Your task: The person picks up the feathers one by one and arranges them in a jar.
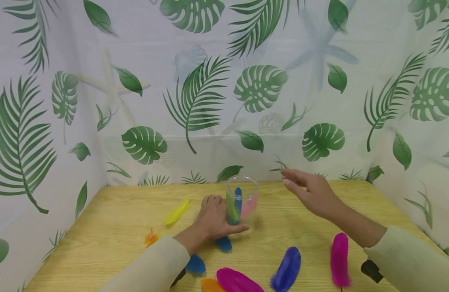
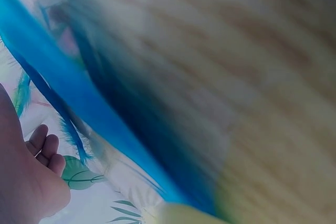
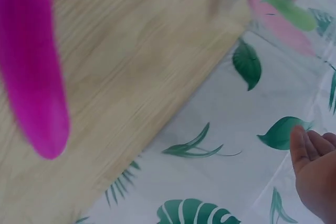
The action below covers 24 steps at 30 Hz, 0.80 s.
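A clear plastic cup (image 1: 251,187) stands toward the back of the table, with a blue feather (image 1: 238,202), a green feather (image 3: 294,11) and a pink feather (image 1: 250,206) inside. My left hand (image 1: 213,219) lies against the cup's left side. Its thumb stretches out straight in front of the base, and the fingers stay to the left without wrapping round. My right hand (image 1: 313,192) hovers right of the cup, apart from it, fingers loosely bent and holding nothing. Below the left hand, a blue feather (image 1: 223,243) pokes out; a blurred blue feather (image 2: 100,108) crosses the left wrist view.
On the wooden table (image 1: 111,227) lie a yellow feather (image 1: 178,211), an orange feather (image 1: 150,239), another blue feather (image 1: 196,264), a magenta feather (image 1: 239,280), a purple-blue feather (image 1: 287,269) and, at right, a second magenta feather (image 1: 340,259). A leaf-patterned cloth (image 1: 210,162) surrounds the table's back and sides.
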### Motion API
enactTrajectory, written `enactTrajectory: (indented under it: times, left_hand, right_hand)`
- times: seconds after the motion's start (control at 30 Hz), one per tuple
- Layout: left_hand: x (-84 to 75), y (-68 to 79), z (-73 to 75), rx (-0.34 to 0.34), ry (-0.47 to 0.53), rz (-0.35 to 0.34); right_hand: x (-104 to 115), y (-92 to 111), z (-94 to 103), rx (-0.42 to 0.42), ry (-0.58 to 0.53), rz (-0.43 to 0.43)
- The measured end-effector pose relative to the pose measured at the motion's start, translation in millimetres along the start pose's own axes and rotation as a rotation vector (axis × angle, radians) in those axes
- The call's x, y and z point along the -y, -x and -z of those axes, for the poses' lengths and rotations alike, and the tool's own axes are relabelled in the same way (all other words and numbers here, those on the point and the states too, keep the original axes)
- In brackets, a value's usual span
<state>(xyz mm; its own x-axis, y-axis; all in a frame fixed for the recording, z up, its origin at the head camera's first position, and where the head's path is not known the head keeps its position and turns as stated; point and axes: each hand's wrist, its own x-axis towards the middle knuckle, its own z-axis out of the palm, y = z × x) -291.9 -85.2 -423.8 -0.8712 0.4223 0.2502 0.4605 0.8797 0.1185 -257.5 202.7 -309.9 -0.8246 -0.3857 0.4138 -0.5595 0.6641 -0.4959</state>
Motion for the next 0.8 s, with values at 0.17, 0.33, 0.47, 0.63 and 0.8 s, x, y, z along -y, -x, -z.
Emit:
enactTrajectory:
  times: [0.17,0.33,0.47,0.63,0.8]
  left_hand:
    - [1.1,0.6,-0.4,0.007,0.011,0.006]
    - [1.9,0.3,-0.8,0.001,0.011,0.001]
    - [2.3,0.1,-0.7,-0.001,0.014,0.003]
    - [1.6,1.1,0.8,0.005,0.036,0.008]
    - [0.9,1.1,0.6,0.006,0.035,0.007]
  right_hand:
    - [-16.2,13.1,-1.5,0.034,0.319,0.341]
    - [-34.1,18.9,-0.4,0.061,0.49,0.722]
    - [-44.2,23.6,0.9,0.092,0.521,0.832]
    - [-53.9,33.3,5.1,0.165,0.567,0.822]
    - [-63.8,44.8,10.0,0.222,0.531,0.818]
